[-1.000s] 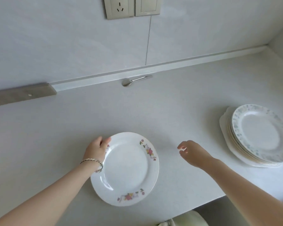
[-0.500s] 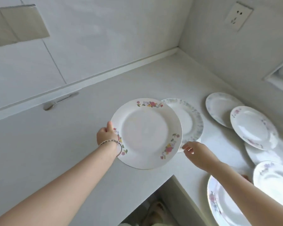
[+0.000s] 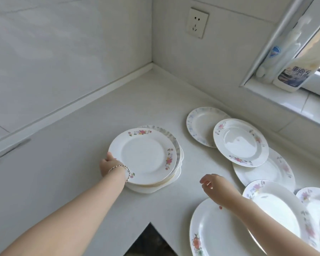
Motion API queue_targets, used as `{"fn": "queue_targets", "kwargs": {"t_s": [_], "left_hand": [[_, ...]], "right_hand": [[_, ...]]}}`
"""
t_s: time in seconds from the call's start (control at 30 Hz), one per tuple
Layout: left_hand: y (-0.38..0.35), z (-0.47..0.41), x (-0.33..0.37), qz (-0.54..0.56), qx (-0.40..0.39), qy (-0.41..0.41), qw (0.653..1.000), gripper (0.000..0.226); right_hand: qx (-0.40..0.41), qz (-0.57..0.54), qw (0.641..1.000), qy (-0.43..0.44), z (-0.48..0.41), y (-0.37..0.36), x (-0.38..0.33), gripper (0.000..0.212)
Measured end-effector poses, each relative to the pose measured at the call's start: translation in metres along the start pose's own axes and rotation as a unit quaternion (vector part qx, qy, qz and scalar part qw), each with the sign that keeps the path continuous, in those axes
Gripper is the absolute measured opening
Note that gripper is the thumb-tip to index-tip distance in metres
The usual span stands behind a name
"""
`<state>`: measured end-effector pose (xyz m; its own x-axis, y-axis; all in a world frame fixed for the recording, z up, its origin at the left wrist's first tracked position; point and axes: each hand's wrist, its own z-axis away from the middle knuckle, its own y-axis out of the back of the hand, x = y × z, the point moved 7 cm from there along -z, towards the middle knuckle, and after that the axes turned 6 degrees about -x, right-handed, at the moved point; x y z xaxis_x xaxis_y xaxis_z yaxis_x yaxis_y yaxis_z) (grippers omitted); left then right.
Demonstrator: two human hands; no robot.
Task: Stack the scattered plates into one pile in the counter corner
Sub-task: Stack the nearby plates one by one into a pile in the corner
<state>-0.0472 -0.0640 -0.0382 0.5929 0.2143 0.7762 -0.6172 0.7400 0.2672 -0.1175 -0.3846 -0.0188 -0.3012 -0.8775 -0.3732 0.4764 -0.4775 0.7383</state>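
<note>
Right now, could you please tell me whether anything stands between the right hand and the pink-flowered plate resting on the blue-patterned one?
Nothing visible does. Only bare counter lies between the right hand and the pink-flowered plate, which lies uppermost, overlapping the blue-patterned plate and another plate beneath.

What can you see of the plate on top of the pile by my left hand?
The top plate is round, white and glossy, probably ceramic, with pink flower sprays spaced around its broad rim and a plain shallow centre. It lies face up and level on the pile, slightly off-centre, so lower rims show at the right. The left hand grips its near-left edge, thumb on the rim. Nothing lies on it.
</note>
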Motion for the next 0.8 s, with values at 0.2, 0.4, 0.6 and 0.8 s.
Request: {"fn": "queue_targets", "kwargs": {"t_s": [0.2,0.4,0.6,0.8], "left_hand": [[-0.018,-0.02,0.011,-0.111,-0.057,-0.043,0.991,0.035],[-0.025,-0.033,0.03,-0.422,-0.163,-0.164,0.876,0.032],[-0.03,-0.036,0.033,-0.561,-0.172,-0.254,0.769,0.045],[-0.038,-0.026,0.033,-0.677,-0.142,-0.275,0.668,0.048]], "right_hand": [[0.016,-0.023,0.999,-0.017,-0.006,-0.004,0.005,0.03],[0.014,-0.028,0.999,-0.031,-0.012,-0.017,-0.001,0.029],[-0.002,-0.016,1.0,-0.024,-0.02,-0.03,-0.014,0.03],[-0.02,-0.009,0.999,-0.028,-0.022,-0.039,-0.007,0.03]]}}
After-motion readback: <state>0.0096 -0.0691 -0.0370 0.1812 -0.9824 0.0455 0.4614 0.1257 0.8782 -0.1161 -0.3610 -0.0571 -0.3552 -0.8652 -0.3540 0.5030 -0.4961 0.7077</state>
